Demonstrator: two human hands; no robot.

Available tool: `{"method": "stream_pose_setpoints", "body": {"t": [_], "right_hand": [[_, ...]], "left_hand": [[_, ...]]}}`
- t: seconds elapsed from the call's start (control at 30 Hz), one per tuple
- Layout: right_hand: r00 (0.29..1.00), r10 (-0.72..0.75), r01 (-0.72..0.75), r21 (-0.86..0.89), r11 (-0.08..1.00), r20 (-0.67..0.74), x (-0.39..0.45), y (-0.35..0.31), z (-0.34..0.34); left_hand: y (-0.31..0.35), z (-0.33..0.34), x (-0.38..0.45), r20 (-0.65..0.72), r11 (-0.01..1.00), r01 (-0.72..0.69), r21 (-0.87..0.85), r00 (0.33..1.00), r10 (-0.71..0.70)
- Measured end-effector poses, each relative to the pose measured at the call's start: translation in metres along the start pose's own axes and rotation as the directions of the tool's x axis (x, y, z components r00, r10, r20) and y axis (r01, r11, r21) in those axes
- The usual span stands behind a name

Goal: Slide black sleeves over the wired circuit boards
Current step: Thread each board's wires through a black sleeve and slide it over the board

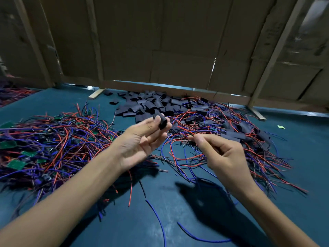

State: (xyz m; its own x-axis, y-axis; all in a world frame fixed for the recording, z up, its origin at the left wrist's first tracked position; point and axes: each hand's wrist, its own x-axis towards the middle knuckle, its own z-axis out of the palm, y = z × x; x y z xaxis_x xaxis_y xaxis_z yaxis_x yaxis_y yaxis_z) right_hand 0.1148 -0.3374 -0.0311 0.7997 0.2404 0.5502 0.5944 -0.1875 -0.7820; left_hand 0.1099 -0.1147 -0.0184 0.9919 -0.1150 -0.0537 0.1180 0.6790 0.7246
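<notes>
Head view, looking down over both hands above the blue tabletop [169, 220]. The left hand [142, 141] pinches a single black sleeve [161, 120] between thumb and fingertips, its other fingers loosely extended. The right hand [220, 154] is curled, thumb and forefinger pinching thin red wires [185, 131] near their ends; whatever board hangs on them I can't make out.

That sleeve looks light, soft and easily flattened, so I'd hold it by its edges to keep the mouth open. The wires are floppy and tangle-prone; better to take hold close to the tips.

No containers here, just heaps: loose sleeves [147, 104] at the back, bare green boards with wires [35, 143] on the left, and sleeved ones [236, 129] on the right.
</notes>
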Motion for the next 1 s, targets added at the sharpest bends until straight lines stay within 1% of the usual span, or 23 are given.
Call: {"method": "stream_pose_setpoints", "body": {"t": [0.1,0.27,0.33,0.37,0.43,0.47,0.5,0.53,0.57,0.6,0.63,0.67,0.7,0.77,0.87,0.9,1.0], "right_hand": [[0.992,-0.109,0.102,-0.103,0.989,-0.060,-0.003,-0.002,0.002],[0.949,-0.307,0.269,-0.331,0.904,-0.067,-0.004,0.001,0.005],[0.930,-0.365,0.317,-0.389,0.865,-0.053,-0.004,0.003,0.005],[0.920,-0.389,0.338,-0.418,0.843,-0.040,-0.005,0.003,0.005],[0.916,-0.401,0.355,-0.446,0.822,-0.011,-0.007,0.006,0.008],[0.922,-0.388,0.352,-0.435,0.829,0.006,-0.007,0.006,0.009],[0.943,-0.332,0.312,-0.390,0.867,0.017,-0.009,0.006,0.011],[0.978,-0.207,0.205,-0.281,0.938,0.025,-0.010,0.006,0.013],[0.998,-0.015,0.020,-0.090,0.996,0.056,-0.009,0.003,0.014],[0.975,0.180,-0.195,0.117,0.974,0.127,-0.008,0.001,0.015],[0.920,0.323,-0.375,0.257,0.891,0.220,-0.006,0.001,0.013],[0.859,0.412,-0.498,0.309,0.810,0.305,-0.004,0.002,0.010],[0.812,0.462,-0.570,0.312,0.760,0.358,-0.002,0.002,0.006],[0.777,0.501,-0.623,0.346,0.702,0.382,0.002,0.003,0.000],[0.755,0.540,-0.655,0.482,0.583,0.372,0.008,0.004,-0.005],[0.761,0.528,-0.647,0.503,0.573,0.377,0.009,0.004,-0.006],[0.807,0.477,-0.590,0.520,0.618,0.348,0.009,0.004,-0.006]], "left_hand": [[-0.014,0.007,-0.007,-0.023,0.998,0.046,-0.050,0.999,-0.047],[-0.023,0.011,-0.008,0.035,0.993,0.080,-0.086,0.996,-0.077],[-0.026,0.011,-0.009,0.061,0.996,0.075,-0.038,0.996,-0.072],[-0.027,0.012,-0.010,0.061,0.998,0.064,0.018,0.996,-0.065],[-0.032,0.014,-0.012,0.017,0.989,0.025,0.147,0.999,-0.027],[-0.034,0.015,-0.013,-0.018,0.983,-0.003,0.183,1.000,0.006],[-0.036,0.016,-0.013,-0.050,0.981,-0.033,0.191,0.998,0.043],[-0.037,0.017,-0.013,-0.071,0.982,-0.062,0.181,0.995,0.076],[-0.036,0.018,-0.013,-0.087,0.983,-0.088,0.161,0.991,0.103],[-0.033,0.018,-0.012,-0.104,0.984,-0.112,0.138,0.987,0.126],[-0.029,0.018,-0.012,-0.124,0.984,-0.137,0.113,0.981,0.151],[-0.024,0.017,-0.011,-0.149,0.982,-0.168,0.091,0.972,0.180],[-0.018,0.015,-0.010,-0.177,0.977,-0.200,0.077,0.961,0.211],[-0.009,0.009,-0.010,-0.221,0.964,-0.251,0.086,0.939,0.264],[-0.004,0.005,-0.010,-0.229,0.948,-0.292,0.127,0.921,0.314],[-0.004,0.005,-0.010,-0.224,0.943,-0.301,0.141,0.918,0.326],[-0.009,0.007,-0.010,-0.149,0.930,-0.297,0.217,0.931,0.333]]}}
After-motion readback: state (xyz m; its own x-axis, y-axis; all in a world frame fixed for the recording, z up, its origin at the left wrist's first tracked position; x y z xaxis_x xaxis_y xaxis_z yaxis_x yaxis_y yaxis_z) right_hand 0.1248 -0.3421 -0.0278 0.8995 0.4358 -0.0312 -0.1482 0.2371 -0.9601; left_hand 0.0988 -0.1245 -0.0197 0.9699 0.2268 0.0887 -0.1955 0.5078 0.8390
